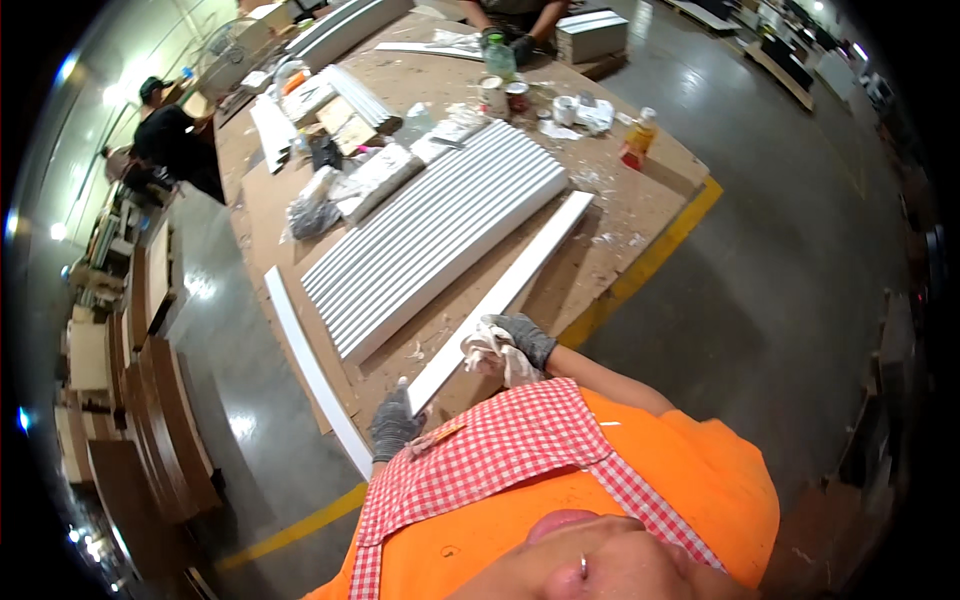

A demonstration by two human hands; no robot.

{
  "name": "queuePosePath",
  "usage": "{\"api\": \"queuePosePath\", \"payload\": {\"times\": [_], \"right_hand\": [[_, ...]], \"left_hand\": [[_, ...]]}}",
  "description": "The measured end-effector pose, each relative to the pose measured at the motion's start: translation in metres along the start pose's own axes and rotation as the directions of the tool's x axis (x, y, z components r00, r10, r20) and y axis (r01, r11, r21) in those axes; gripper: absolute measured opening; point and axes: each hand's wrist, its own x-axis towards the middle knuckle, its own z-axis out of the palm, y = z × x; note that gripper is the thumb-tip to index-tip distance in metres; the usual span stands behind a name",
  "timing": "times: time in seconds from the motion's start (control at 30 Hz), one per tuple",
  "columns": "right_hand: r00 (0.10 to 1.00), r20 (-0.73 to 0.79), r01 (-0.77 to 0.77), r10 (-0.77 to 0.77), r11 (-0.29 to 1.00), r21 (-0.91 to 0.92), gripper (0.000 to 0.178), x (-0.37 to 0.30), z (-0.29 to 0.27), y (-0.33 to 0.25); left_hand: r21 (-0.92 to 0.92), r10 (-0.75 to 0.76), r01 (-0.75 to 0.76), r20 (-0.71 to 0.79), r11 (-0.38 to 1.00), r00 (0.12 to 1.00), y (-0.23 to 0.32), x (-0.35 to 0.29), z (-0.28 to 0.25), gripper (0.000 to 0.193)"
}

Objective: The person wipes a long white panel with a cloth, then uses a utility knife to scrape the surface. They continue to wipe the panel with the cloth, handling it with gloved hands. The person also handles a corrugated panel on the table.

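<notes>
A long white strip (500, 298) slants over the table from near my body toward the far right. My left hand (394, 424), in a grey glove, is closed around its near end. In my right hand (527, 338), also grey-gloved, is a crumpled whitish rag (497, 352), pressed against the strip's right side. Just beyond lies a wide stack of white strips (440, 235), set side by side in parallel rows. Another single white strip (315, 365) rests along the table's left edge and sticks out toward me.
The brown-covered table (640, 215) holds wrapped bundles (380, 182), a green bottle (499, 58), cans (493, 97) and a red-and-yellow bottle (638, 138). A co-worker's gloved hands (520, 47) are at the far end. Another person (170, 135) stands at left. Brown panels (160, 430) line the left floor.
</notes>
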Motion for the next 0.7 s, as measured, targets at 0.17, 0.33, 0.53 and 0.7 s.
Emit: {"api": "queuePosePath", "payload": {"times": [0.17,0.33,0.53,0.7], "right_hand": [[0.972,0.185,0.211,-0.148,0.894,-0.396,0.034,-0.002,-0.018,-0.013],[0.862,0.173,-0.504,0.477,0.845,0.179,0.032,-0.005,-0.025,-0.013],[0.914,-0.151,-0.220,0.377,0.772,0.596,0.026,-0.004,-0.035,0.098],[0.911,-0.403,-0.214,-0.084,0.740,-0.638,0.025,0.003,-0.083,0.056]], "left_hand": [[-0.643,0.143,0.376,0.606,0.667,0.783,-0.056,0.007,0.060,0.042],[-0.803,0.420,0.457,0.591,0.382,0.689,-0.060,-0.002,0.031,0.030],[-0.723,0.395,0.678,0.666,0.134,0.632,-0.029,0.020,0.005,0.035],[-0.705,0.308,0.537,0.696,0.464,0.648,-0.068,0.020,0.048,0.042]]}}
